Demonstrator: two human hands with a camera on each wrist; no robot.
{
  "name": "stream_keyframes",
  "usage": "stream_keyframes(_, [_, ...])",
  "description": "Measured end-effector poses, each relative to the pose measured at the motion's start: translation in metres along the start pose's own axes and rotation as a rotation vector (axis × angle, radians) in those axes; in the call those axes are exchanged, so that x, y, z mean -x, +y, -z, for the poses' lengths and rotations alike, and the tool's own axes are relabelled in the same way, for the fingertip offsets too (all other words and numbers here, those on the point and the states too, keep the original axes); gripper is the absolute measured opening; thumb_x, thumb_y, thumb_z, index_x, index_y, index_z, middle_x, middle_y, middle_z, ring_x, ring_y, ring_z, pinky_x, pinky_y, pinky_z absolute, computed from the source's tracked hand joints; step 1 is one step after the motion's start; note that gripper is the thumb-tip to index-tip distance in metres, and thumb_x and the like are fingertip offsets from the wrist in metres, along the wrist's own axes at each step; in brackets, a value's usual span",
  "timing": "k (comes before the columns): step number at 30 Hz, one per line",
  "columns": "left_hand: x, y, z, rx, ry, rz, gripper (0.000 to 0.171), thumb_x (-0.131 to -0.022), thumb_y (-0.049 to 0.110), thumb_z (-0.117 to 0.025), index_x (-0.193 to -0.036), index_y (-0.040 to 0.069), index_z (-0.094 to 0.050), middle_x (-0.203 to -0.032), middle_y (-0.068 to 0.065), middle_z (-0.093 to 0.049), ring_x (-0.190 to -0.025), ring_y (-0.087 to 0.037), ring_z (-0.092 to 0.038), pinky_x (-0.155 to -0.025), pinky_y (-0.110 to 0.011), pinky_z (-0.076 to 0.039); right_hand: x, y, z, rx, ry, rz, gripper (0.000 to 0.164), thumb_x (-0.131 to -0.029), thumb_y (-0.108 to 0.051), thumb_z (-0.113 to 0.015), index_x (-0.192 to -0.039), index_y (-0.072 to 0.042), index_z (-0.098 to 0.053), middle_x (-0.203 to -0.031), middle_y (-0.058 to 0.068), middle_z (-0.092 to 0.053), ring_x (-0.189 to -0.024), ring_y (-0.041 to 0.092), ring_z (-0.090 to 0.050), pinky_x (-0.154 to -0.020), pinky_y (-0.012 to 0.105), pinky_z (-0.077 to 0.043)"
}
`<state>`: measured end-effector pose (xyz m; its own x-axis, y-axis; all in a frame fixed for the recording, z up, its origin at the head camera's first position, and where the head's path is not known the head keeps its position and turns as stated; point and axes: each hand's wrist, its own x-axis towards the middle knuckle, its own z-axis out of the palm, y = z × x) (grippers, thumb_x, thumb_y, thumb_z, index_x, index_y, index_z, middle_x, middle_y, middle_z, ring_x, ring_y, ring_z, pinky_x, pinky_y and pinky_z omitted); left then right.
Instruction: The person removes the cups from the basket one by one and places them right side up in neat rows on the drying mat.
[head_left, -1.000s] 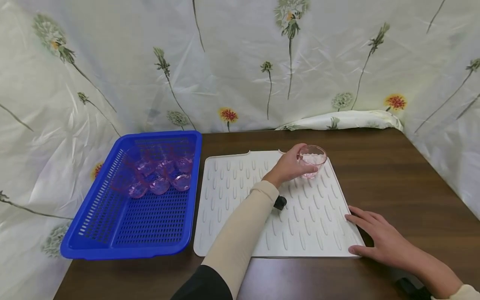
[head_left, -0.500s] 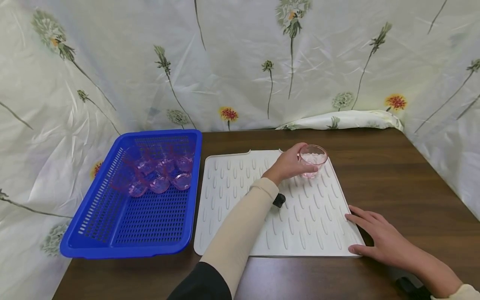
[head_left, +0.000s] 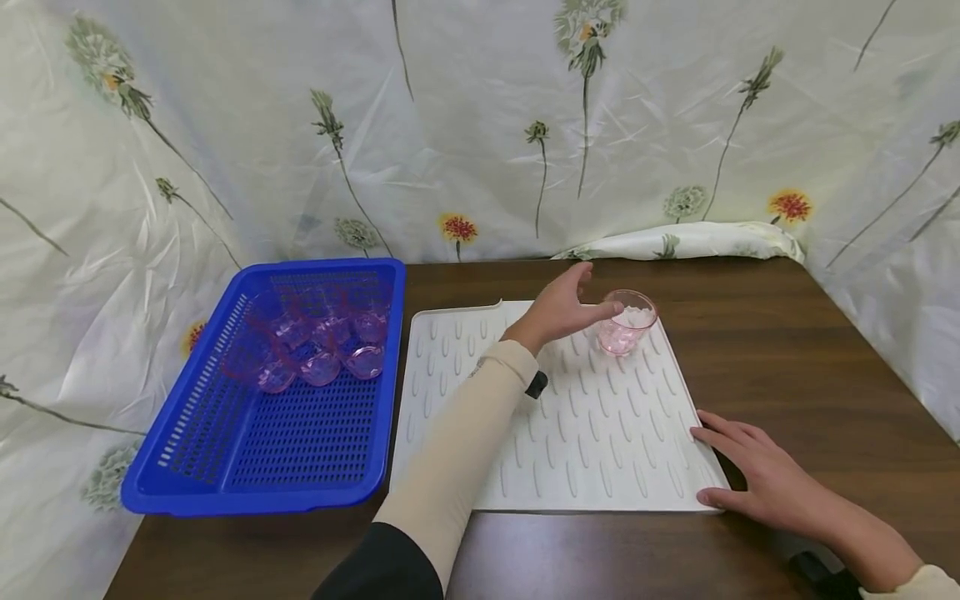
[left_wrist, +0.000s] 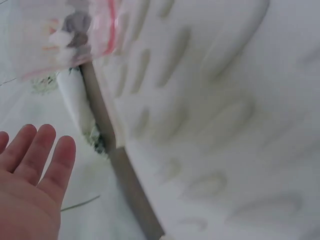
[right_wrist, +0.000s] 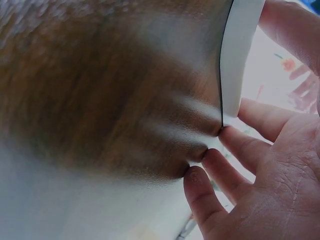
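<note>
A clear pink drinking glass (head_left: 622, 335) stands upright at the far right corner of the white ribbed mat (head_left: 600, 458). Close to its left side is my left hand (head_left: 558, 310), fingers spread and holding nothing; the thumb tip overlaps the glass's rim in the head view. The left wrist view has straight fingers of the left hand (left_wrist: 37, 175) apart from the glass (left_wrist: 70, 35). My right hand (head_left: 772, 479) lies at the mat's near right corner, fingers extended. In the right wrist view, fingertips of the right hand (right_wrist: 270, 170) touch the tabletop beside the mat's edge (right_wrist: 237, 60).
Left of the mat is a blue perforated basket (head_left: 255, 500) with several pink glasses (head_left: 318, 368) lying in its far part. A brown wooden table (head_left: 810, 350) carries everything. Behind it hangs a flowered sheet (head_left: 480, 142), with a rolled fold (head_left: 690, 242) along the back edge.
My left hand has let go of the glass and drawn back to the left, its fingers spreading. The glass stays at the mat's corner. The right hand has not moved.
</note>
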<state>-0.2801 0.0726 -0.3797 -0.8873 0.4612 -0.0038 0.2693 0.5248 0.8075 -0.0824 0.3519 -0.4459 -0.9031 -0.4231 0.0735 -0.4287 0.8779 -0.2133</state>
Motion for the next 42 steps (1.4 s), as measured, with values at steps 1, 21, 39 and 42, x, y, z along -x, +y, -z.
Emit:
stream_keyframes(1, [0.0, 0.001, 0.005, -0.02, 0.008, -0.009, 0.083, -0.089, 0.053, -0.067, -0.156, 0.021, -0.029, -0.158, 0.002, -0.04, -0.143, -0.019, -0.044, -0.112, -0.035, -0.043, 0.0, 0.0, 0.001, -0.005, -0.004, 0.0, 0.081, -0.069, -0.043, -0.087, -0.135, -0.007, -0.056, -0.145, 0.018, -0.048, -0.12, 0.037, -0.047, -0.086, 0.049, -0.044])
stream_keyframes(21, [0.045, 0.007, 0.119, -0.184, -0.002, -0.142, 0.063, -0.099, 0.033, -0.058, -0.153, 0.012, -0.035, -0.153, -0.008, -0.046, -0.137, -0.027, -0.049, -0.111, -0.04, -0.044, -0.002, 0.002, 0.003, -0.027, -0.045, -0.022, 0.081, -0.069, -0.043, -0.087, -0.134, -0.004, -0.056, -0.144, 0.023, -0.048, -0.12, 0.042, -0.047, -0.086, 0.058, -0.045])
stream_keyframes(39, [0.163, -0.062, 0.214, -0.349, 0.067, -0.062, 0.057, -0.097, 0.031, -0.063, -0.147, 0.009, -0.045, -0.146, -0.013, -0.053, -0.134, -0.032, -0.05, -0.105, -0.051, -0.046, -0.002, -0.004, 0.001, -0.032, -0.025, 0.006, 0.082, -0.069, -0.04, -0.088, -0.134, -0.003, -0.056, -0.143, 0.023, -0.049, -0.119, 0.042, -0.048, -0.085, 0.058, -0.047])
stream_keyframes(42, [0.185, -0.075, 0.227, -0.359, 0.098, -0.024, 0.057, -0.098, 0.031, -0.062, -0.147, 0.008, -0.044, -0.147, -0.014, -0.052, -0.135, -0.033, -0.05, -0.106, -0.053, -0.046, -0.002, -0.004, 0.002, -0.027, -0.03, -0.008, 0.081, -0.069, -0.041, -0.087, -0.134, -0.004, -0.056, -0.144, 0.022, -0.048, -0.12, 0.041, -0.048, -0.085, 0.057, -0.046])
